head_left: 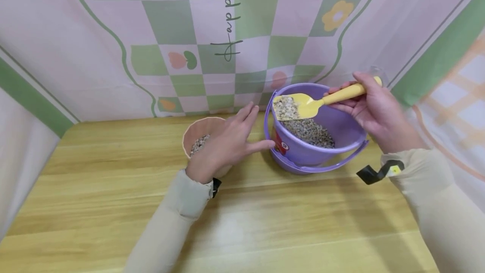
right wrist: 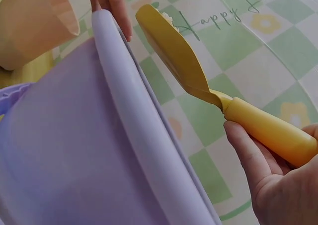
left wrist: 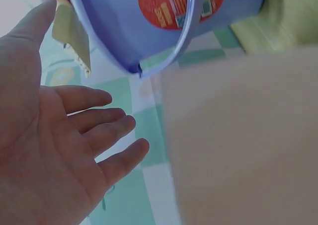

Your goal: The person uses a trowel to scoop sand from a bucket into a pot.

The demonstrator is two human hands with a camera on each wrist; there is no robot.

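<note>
My right hand (head_left: pixel 373 111) grips the handle of a yellow toy shovel (head_left: pixel 346 92), its blade carrying pale gravel (head_left: pixel 286 108) above a purple bucket (head_left: pixel 314 155). More gravel lies inside that bucket, below the blade. Over a peach-coloured pot (head_left: pixel 202 129) with a scalloped rim hovers my left hand (head_left: pixel 231 142), fingers extended and thumb pointing toward the bucket. Part of the pot and of the gravel in it is hidden behind this hand. The left wrist view shows the left palm (left wrist: pixel 49 145) holding nothing. In the right wrist view, fingers lie under the shovel handle (right wrist: pixel 271 130).
Both containers stand on a wooden table (head_left: pixel 113 188) near its back edge. Behind them hangs a green and white checked cloth (head_left: pixel 212 24) with printed flowers. The bucket's purple carrying handle (head_left: pixel 337 164) hangs down at the front.
</note>
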